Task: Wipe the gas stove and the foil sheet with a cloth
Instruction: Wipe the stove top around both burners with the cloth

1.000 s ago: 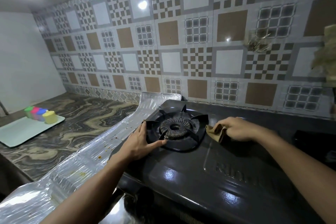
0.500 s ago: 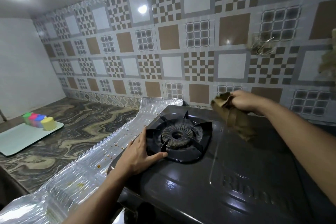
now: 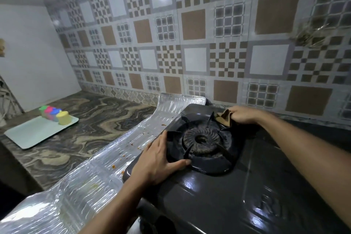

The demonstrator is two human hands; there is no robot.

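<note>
Gas stove [image 3: 218, 195] sat at the table's [image 3: 85, 129] right, foil sheet [image 3: 114, 161] just left of it, tray [image 3: 34, 133] with containers [image 3: 55, 115] far left, tiled wall [image 3: 190, 43] behind.

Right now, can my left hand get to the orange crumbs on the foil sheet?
Probably yes. The left hand rests on the stove's left edge, right beside the foil sheet, and nothing lies between it and the crumbs.

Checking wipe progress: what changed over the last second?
The right hand, gripping the brown cloth, lifted it off the black gas stove right of the burner, then set it down at the back edge. The left hand stayed braced on the pan support; crumbs remain on the foil sheet.
</note>
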